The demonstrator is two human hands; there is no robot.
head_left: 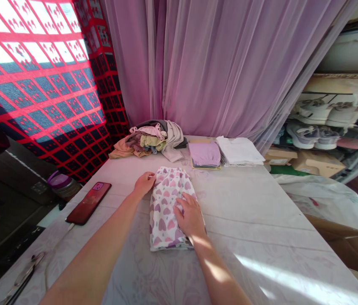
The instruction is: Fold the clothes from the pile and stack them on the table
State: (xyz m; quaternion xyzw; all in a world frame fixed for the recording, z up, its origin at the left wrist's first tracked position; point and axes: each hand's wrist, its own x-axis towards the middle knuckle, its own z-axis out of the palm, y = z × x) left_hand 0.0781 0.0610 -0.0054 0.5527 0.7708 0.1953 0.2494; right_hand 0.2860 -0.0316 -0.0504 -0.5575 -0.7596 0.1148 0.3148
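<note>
A pair of white pants [164, 212] with pink and purple hearts lies folded lengthwise on the table, its gathered elastic waistband toward the far side. My left hand [145, 184] is at the upper left edge, just below the waistband, with its fingers closed together on the fabric there. Across the right side of the pants rests my right hand [191, 215], flat with the fingers spread. Under the lower right part, a bit of darker patterned fabric peeks out.
A jumbled clothes pile [153, 140] sits at the back of the table. Beside it are a folded lilac stack [205, 153] and a folded white stack [240, 151]. A red phone [89, 203] with a cable and eyeglasses [26, 275] lie left. Shelves with shoes [309, 134] stand right.
</note>
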